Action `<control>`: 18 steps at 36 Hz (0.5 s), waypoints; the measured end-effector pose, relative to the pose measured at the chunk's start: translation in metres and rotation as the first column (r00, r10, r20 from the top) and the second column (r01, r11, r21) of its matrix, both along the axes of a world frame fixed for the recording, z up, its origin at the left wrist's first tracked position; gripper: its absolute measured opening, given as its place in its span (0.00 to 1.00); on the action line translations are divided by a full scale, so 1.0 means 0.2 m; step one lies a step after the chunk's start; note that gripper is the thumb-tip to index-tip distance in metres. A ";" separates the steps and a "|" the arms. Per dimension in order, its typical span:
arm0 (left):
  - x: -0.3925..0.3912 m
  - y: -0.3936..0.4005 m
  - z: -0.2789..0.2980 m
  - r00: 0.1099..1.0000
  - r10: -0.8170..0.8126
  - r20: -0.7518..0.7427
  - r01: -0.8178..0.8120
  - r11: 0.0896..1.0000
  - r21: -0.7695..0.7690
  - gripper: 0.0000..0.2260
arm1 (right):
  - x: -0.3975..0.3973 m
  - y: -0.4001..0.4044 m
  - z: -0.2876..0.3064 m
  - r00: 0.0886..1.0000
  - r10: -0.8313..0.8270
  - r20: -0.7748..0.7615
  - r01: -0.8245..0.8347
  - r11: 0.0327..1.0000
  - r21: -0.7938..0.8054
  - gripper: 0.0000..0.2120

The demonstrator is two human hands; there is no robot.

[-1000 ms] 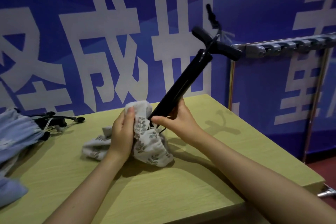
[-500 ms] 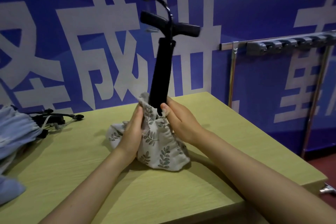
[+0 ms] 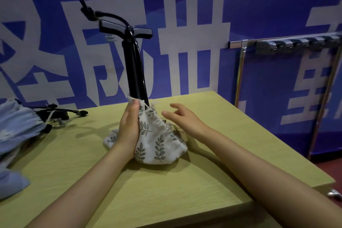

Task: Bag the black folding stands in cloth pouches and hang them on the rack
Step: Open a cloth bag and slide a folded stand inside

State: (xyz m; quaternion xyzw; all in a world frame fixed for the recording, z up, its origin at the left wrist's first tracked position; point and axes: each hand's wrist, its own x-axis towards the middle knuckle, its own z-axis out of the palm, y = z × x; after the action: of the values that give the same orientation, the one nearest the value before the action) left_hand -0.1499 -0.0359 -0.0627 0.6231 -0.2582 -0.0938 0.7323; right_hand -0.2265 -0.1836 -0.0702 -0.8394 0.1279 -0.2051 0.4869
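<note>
The black stand [image 3: 134,72] rose upright from the leaf-print pouch [image 3: 157,140] at mid desk [image 3: 166,187], blocking a straight pass across. Bare desk lay open in front and to the right. At the left, blue pouches [image 3: 16,127] and more black stands [image 3: 59,114] crowded the edge. The rack [image 3: 299,44] stood beyond the desk's right side.

Black stand [image 3: 134,72] foot hidden inside leaf-print pouch [image 3: 157,140], blue cloth [image 3: 16,135] cut off left, rack [image 3: 296,44] cut off right.

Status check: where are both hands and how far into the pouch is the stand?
Left hand grips leaf-print cloth pouch mouth. Right hand open, off it. Black folding stand upright, mostly outside pouch. Nothing blocking.
</note>
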 end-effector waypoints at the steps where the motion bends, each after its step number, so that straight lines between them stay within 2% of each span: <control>1: 0.01 0.01 0.01 1.000 0.002 -0.013 -0.002 1.000 -0.021 0.21 | 0.00 0.00 -0.01 0.993 0.060 -0.102 -0.058 0.998 0.019 0.28; 3: 0.03 0.03 0.02 1.000 0.020 -0.017 -0.021 0.998 -0.055 0.21 | 0.00 0.01 -0.02 0.959 0.160 -0.236 -0.162 0.987 0.012 0.23; 6: 0.06 0.06 0.03 0.998 0.058 -0.007 -0.059 0.992 -0.112 0.19 | -0.01 0.01 -0.02 0.951 0.188 -0.244 -0.181 0.982 0.049 0.26; 7: 0.07 0.07 0.03 0.998 0.058 -0.012 -0.059 0.989 -0.133 0.17 | -0.01 0.01 -0.02 0.952 0.192 -0.238 -0.186 0.981 0.048 0.24; 10: 0.08 0.10 0.04 0.997 0.068 -0.045 -0.075 0.982 -0.175 0.15 | -0.01 0.01 -0.03 0.961 0.204 -0.186 -0.195 0.979 0.066 0.09; 14: 0.10 0.11 0.06 0.994 0.105 -0.038 -0.110 0.979 -0.169 0.20 | -0.01 0.05 -0.05 0.989 0.128 -0.073 -0.130 0.991 -0.030 0.14; 16: 0.10 0.12 0.07 0.991 0.128 -0.048 -0.135 0.976 -0.169 0.18 | -0.01 0.07 -0.05 0.995 0.095 -0.007 -0.095 0.994 -0.058 0.15; 18: 0.10 0.14 0.08 0.991 0.133 -0.019 -0.134 0.978 -0.159 0.13 | -0.01 0.08 -0.02 0.992 0.068 0.103 -0.069 0.998 0.008 0.18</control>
State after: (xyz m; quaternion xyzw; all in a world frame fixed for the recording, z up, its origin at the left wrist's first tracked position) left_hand -0.1298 -0.0088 -0.0464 0.5778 -0.2197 -0.0259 0.7856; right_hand -0.2290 -0.1677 -0.0732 -0.8288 0.0750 -0.2305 0.5044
